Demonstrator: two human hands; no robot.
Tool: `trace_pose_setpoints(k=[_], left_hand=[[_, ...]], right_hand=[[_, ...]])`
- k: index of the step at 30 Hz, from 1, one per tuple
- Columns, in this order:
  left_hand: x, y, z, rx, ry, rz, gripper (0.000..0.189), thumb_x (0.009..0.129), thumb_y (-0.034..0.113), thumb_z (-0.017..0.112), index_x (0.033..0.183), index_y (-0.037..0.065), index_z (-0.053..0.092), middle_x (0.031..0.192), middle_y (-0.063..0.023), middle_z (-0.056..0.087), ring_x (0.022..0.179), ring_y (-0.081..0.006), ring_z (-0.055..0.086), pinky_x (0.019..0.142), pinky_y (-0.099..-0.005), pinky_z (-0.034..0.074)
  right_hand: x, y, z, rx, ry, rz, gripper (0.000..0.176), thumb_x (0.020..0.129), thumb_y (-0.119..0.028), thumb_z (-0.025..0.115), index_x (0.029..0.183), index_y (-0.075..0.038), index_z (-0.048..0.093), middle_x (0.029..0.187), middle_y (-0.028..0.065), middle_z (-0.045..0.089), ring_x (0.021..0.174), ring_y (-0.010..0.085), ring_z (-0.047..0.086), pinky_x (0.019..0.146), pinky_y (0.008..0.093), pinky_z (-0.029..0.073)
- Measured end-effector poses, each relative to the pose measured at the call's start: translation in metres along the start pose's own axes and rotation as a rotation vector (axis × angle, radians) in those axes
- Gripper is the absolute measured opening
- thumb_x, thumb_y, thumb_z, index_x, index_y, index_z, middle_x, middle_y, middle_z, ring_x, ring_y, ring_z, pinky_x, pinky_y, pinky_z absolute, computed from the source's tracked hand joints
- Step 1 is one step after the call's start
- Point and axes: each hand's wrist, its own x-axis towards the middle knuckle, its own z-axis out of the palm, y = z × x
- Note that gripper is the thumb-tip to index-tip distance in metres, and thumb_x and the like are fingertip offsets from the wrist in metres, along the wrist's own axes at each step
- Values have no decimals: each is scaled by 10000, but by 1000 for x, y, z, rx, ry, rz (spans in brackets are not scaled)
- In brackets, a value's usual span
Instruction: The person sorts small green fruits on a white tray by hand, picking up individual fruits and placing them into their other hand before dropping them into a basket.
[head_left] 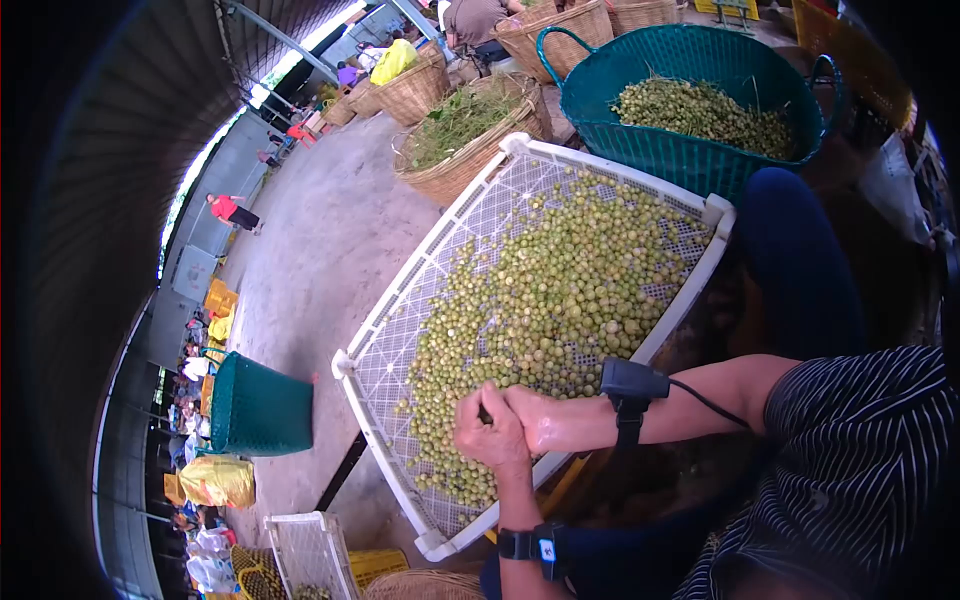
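Note:
My left hand (489, 432) and my right hand (528, 414) are pressed together above the near edge of a white mesh tray (378, 345). Small round yellow-green fruits (560, 270) lie spread over the tray, thickest in its middle. The left hand's fingers are curled, leaving a small dark gap by the thumb. Most of the right hand's fingers are hidden behind the left; the hand looks closed. Whatever is between them cannot be made out. A smartwatch (545, 550) is on my left wrist, a black strapped device (632, 385) on my right.
A green woven basket (700, 55) with stemmy fruit stands beyond the tray's right end. A wicker basket (465, 155) holds green stalks. Across the concrete floor (300, 230) are another green basket (262, 405), a standing person (232, 212) and several seated people. A second white tray (305, 550) sits lower left.

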Motion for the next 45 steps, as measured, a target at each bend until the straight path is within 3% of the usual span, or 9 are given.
trace_pose_setpoints(k=[3, 11, 13, 15, 17, 19, 25, 37, 45], left_hand=[[-4, 6, 6, -50, -29, 37, 89, 763, 41, 623, 684, 1, 618, 639, -125, 590, 546, -254, 551, 526, -345, 431], [-16, 30, 16, -126, -53, 27, 66, 773, 26, 610, 711, 10, 628, 693, -127, 611, 612, -265, 577, 570, -347, 457], [-16, 33, 20, -110, -54, 100, 61, 772, 23, 604, 716, 11, 624, 727, -127, 616, 629, -267, 585, 590, -340, 468], [-15, 36, 23, -108, -84, 224, 104, 806, 30, 574, 728, -20, 620, 733, -131, 611, 646, -237, 597, 608, -314, 475], [-15, 36, 24, -38, -120, 249, 89, 804, 20, 561, 752, -23, 619, 763, -147, 612, 683, -265, 604, 631, -322, 481], [-17, 32, 28, -30, -101, 238, 85, 814, 23, 549, 794, -26, 615, 764, -150, 609, 687, -274, 603, 629, -326, 480], [-2, 13, 21, -82, 18, 53, 119, 834, 30, 510, 823, -29, 613, 721, -143, 602, 640, -224, 588, 591, -333, 461], [18, -94, -56, 736, -8, -504, 341, 726, 284, 609, 881, -17, 649, 872, -217, 641, 804, -386, 616, 775, -463, 477], [-12, -93, -64, 968, -119, -870, 602, 800, 456, 542, 1124, -51, 528, 1186, -293, 482, 1066, -415, 505, 859, -524, 422]], right_hand=[[-5, -51, -41, -504, -58, -127, 233, 756, -11, 561, 957, 74, 481, 918, 144, 458, 865, 249, 452, 768, 330, 405], [-19, -45, -35, 172, 235, 239, 278, 759, -31, 574, 1014, 56, 508, 1052, 185, 480, 1026, 235, 476, 866, 329, 389], [-12, -43, -43, -35, 231, 66, 229, 755, -54, 600, 952, 40, 531, 950, 145, 544, 924, 211, 538, 789, 308, 437], [-5, -47, -48, 408, 170, 333, 207, 726, -69, 642, 889, 22, 554, 846, 96, 585, 815, 167, 569, 711, 301, 467], [1, -45, -38, 588, 263, 202, 64, 825, -101, 511, 848, -70, 562, 797, 86, 576, 765, 244, 569, 721, 356, 480], [2, -48, -34, 1045, 468, 659, 134, 855, -207, 507, 829, -84, 552, 821, 81, 578, 785, 229, 574, 730, 370, 475], [-5, -17, -55, 1656, 563, 1088, 175, 847, -253, 527, 814, -81, 543, 771, 87, 582, 660, 192, 584, 550, 334, 510], [-75, -127, -322, 1111, 1033, 374, 119, 781, -125, 627, 804, -35, 554, 759, 89, 564, 590, 153, 548, 473, 226, 446], [-325, -186, -475, 663, 1481, 506, 204, 862, -266, 513, 757, -92, 534, 667, 56, 569, 591, 206, 570, 461, 316, 441]])
